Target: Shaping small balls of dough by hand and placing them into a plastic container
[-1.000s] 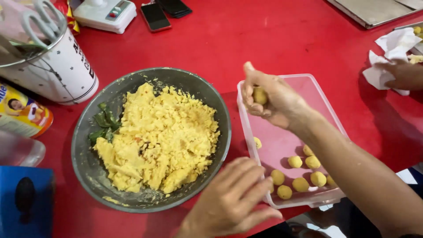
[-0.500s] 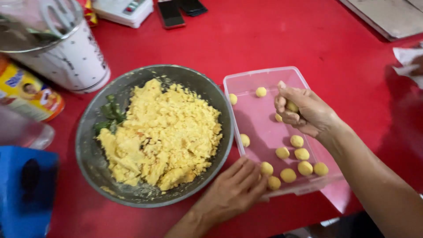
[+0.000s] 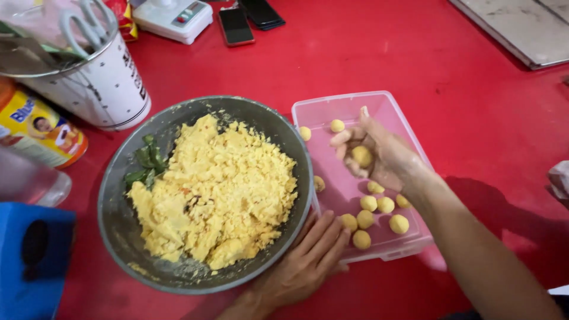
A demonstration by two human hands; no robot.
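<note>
A grey metal bowl (image 3: pixel 118 195) holds crumbly yellow dough (image 3: pixel 216 189) with a few green leaves (image 3: pixel 145 163) at its left side. To its right stands a clear plastic box (image 3: pixel 379 104) with several small yellow dough balls (image 3: pixel 379 204) in it. My right hand (image 3: pixel 379 157) hovers over the middle of the box, fingers curled around one yellow ball (image 3: pixel 361 156). My left hand (image 3: pixel 305 264) lies flat on the red table, fingers against the bowl's near right rim.
A white cup with scissors (image 3: pixel 98 77), a printed yellow tin (image 3: pixel 38 133) and a blue block (image 3: pixel 32 261) stand at left. A white scale (image 3: pixel 175 18) and two phones (image 3: pixel 237 25) lie at the back. A grey tray (image 3: pixel 521 29) is far right.
My right hand has come down from above the box's far left corner to over its middle, still holding a ball. My left hand stays by the bowl.
</note>
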